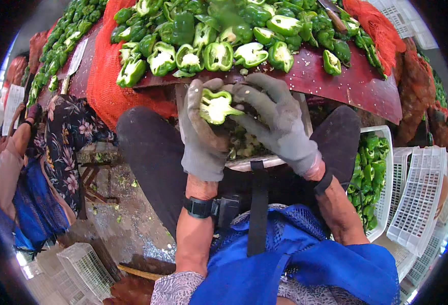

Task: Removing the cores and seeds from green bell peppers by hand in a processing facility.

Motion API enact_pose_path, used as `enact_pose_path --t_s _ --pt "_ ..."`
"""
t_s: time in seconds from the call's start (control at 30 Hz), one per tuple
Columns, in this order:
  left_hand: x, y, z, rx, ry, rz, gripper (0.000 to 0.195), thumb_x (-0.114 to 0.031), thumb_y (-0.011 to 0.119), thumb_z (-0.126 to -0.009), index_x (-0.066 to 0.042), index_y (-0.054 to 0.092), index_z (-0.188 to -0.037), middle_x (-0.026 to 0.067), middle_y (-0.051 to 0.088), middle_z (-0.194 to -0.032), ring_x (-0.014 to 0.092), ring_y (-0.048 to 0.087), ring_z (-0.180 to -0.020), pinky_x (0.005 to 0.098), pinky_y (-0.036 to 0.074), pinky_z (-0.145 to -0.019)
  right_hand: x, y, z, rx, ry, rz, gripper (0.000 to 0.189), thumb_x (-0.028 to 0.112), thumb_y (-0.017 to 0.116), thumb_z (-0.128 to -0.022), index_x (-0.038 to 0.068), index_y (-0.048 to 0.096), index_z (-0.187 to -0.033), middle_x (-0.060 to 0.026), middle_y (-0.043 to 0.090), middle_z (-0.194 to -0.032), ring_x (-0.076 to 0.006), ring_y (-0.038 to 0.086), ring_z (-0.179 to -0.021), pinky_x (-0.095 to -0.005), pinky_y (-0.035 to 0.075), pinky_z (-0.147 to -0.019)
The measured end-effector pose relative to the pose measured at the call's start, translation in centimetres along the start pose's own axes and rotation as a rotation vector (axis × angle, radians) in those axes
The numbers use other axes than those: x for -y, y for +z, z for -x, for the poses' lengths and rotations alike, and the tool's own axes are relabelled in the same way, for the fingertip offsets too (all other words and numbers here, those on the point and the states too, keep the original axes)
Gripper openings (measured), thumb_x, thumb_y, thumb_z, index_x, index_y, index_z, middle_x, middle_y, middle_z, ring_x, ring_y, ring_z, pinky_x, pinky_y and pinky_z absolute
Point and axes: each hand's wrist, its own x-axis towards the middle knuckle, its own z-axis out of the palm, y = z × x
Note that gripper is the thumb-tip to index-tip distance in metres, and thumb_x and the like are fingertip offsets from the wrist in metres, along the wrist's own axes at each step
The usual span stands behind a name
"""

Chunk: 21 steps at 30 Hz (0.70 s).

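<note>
My left hand (204, 133), in a grey work glove, grips a halved green bell pepper (217, 108) with its pale cut face and core toward me. Close beside it on the right is my gloved right hand (271, 114), fingers spread and bent; its fingertips are near the core, but contact is hard to make out. Below both hands, between my knees, sits a container (275, 163) with pepper scraps in it, partly covered by the hands. Many halved and cut green peppers (218, 56) lie piled just beyond, along the edge of the dark red table (346, 89).
A knife (334, 17) rests on the pile at upper right. Red mesh sacking (107, 76) drapes over the table's left side. To my right stand a white crate of green peppers (371, 171) and a white plastic crate (418, 198). Another person (29, 160) sits at left.
</note>
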Motion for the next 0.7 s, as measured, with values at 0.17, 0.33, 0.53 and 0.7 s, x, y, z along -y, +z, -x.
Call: enact_pose_path --t_s 0.17,0.33,0.53,0.7 --pt "0.7 -1.3 -0.3 0.147 -0.166 0.028 0.041 -0.038 0.050 -0.105 -0.003 0.059 -0.123 0.0073 0.068 -0.106 0.016 0.066 -0.094 0.0306 0.055 -0.084 -1.5 0.9 -0.1 0.205 -0.388 0.240 0.046 0.019 0.075 -0.077 0.010 0.062 -0.121 -0.0085 0.059 -0.131 -0.0323 0.055 -0.123 -0.0462 0.048 -0.099" --pt "2.0 -2.3 -0.6 0.165 -0.060 -0.248 0.036 -0.018 0.046 -0.107 0.002 0.053 -0.136 0.0100 0.062 -0.129 0.015 0.061 -0.114 0.0283 0.049 -0.099 -1.5 1.8 0.3 0.147 -0.286 0.193 0.036 0.019 0.073 -0.082 0.008 0.063 -0.115 -0.0108 0.059 -0.118 -0.0327 0.058 -0.104 -0.0409 0.051 -0.089" --pt "2.1 -3.0 0.9 0.358 0.259 -0.795 0.041 -0.007 0.051 -0.103 -0.002 0.049 -0.144 0.0092 0.057 -0.137 0.017 0.057 -0.123 0.0306 0.047 -0.104 -2.5 1.7 0.2 0.190 -0.323 0.019 0.027 0.016 0.074 -0.080 0.007 0.064 -0.103 -0.0096 0.061 -0.101 -0.0320 0.056 -0.090 -0.0430 0.050 -0.078" --pt "1.5 -0.3 0.8 0.008 -0.345 -0.117 0.043 -0.007 0.051 -0.100 0.002 0.050 -0.142 0.0109 0.056 -0.140 0.018 0.056 -0.127 0.0318 0.044 -0.109 -2.7 2.0 0.8 0.151 -0.266 -0.064 0.022 0.015 0.074 -0.080 0.007 0.063 -0.096 -0.0107 0.059 -0.094 -0.0336 0.055 -0.087 -0.0434 0.048 -0.075"
